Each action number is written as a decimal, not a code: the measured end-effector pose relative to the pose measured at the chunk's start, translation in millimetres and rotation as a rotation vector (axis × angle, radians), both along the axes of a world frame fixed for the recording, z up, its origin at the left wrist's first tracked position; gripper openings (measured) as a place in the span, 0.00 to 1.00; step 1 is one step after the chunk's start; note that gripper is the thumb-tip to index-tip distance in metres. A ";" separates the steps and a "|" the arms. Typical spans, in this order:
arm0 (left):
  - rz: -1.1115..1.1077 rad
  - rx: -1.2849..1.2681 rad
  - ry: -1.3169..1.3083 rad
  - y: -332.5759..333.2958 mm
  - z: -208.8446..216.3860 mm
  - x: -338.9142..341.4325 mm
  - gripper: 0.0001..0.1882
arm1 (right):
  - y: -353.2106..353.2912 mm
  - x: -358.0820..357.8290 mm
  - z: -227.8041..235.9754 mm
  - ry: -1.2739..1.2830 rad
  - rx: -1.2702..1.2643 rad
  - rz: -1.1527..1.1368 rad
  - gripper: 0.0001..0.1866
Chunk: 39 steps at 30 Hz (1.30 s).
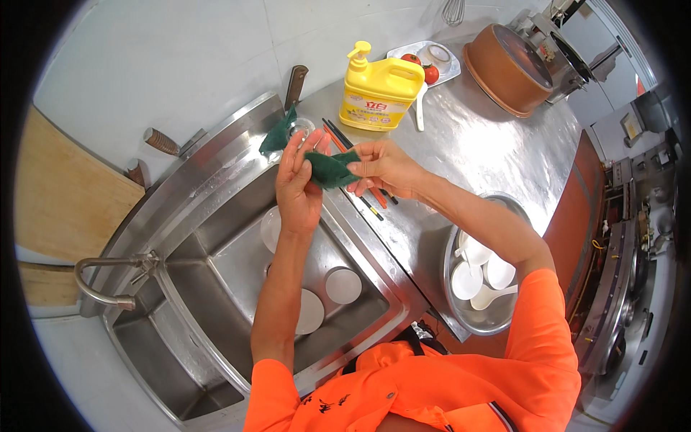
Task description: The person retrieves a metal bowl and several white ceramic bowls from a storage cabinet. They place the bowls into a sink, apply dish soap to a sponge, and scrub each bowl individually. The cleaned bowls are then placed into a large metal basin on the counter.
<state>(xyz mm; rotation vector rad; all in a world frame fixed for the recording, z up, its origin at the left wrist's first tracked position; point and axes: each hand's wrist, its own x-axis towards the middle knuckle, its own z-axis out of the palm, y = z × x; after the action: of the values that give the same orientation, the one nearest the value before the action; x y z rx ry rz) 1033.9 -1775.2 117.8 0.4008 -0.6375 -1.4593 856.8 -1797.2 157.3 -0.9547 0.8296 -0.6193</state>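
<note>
A dark green scouring pad [332, 170] is held between my two hands, above the sink's edge by the counter. My right hand [392, 167] pinches its right end between thumb and fingers. At its other end, my left hand [296, 189] has the thumb against the pad and its fingers pointing up behind it. A second green scouring pad [276, 137] lies on the sink's back rim, beside a small clear glass dish [303, 127]. Under my hands, several red and black chopsticks [376, 196] lie on the counter.
White dishes [343, 286] sit in the steel sink [234, 248]; a faucet [108, 263] is at left. A yellow pump jug [379, 97] stands behind my hands, near a tray of tomatoes [430, 73]. A steel basin [497, 327] holds white bowls and spoons. A cleaver [296, 86] stands by the wall.
</note>
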 end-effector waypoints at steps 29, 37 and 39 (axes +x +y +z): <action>-0.245 0.377 0.375 -136.5 42.3 -40.0 0.31 | -180.2 -13.9 30.9 0.784 -1.015 -0.343 0.13; -0.329 0.322 0.439 -136.3 28.2 -40.1 0.26 | -187.3 -23.3 41.1 0.632 -0.964 -0.246 0.13; -0.336 0.297 0.449 -135.6 24.2 -39.0 0.22 | -184.9 -21.0 39.5 0.701 -1.013 -0.236 0.13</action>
<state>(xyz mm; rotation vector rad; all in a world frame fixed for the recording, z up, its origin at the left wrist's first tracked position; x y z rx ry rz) 994.9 -1910.8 142.0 0.1842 -0.1267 -1.8991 835.7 -1982.1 196.8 -2.0878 1.2842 -0.9552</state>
